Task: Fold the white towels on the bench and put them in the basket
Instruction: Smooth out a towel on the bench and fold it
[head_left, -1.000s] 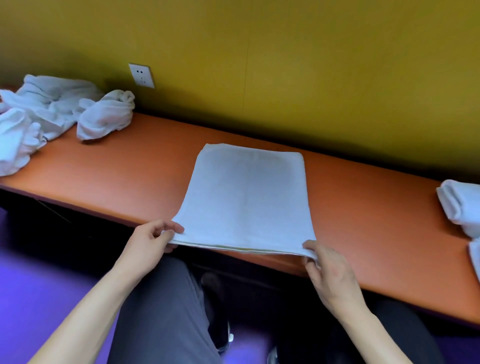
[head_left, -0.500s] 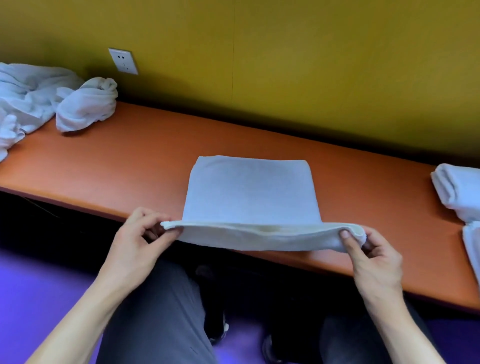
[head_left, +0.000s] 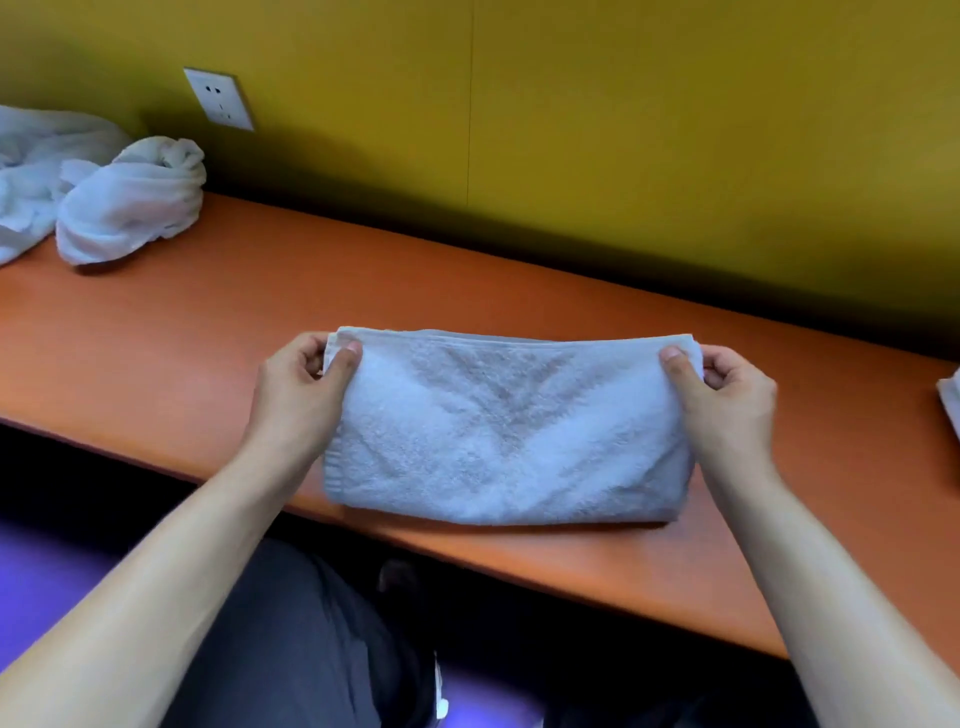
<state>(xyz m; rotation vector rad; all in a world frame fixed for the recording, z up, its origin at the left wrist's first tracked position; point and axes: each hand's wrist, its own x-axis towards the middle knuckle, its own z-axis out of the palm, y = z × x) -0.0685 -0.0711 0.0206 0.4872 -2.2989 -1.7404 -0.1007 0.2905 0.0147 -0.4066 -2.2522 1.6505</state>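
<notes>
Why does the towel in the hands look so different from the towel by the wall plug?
The held towel lies flat in a neat folded rectangle; the towel by the plug is scrunched into a lumpy ball. The left hand and right hand pinch the held towel's far corners; nobody touches the scrunched one. The held towel sits at the bench's near edge, the scrunched one farther back, to the left. Both are white and on the bench.
</notes>
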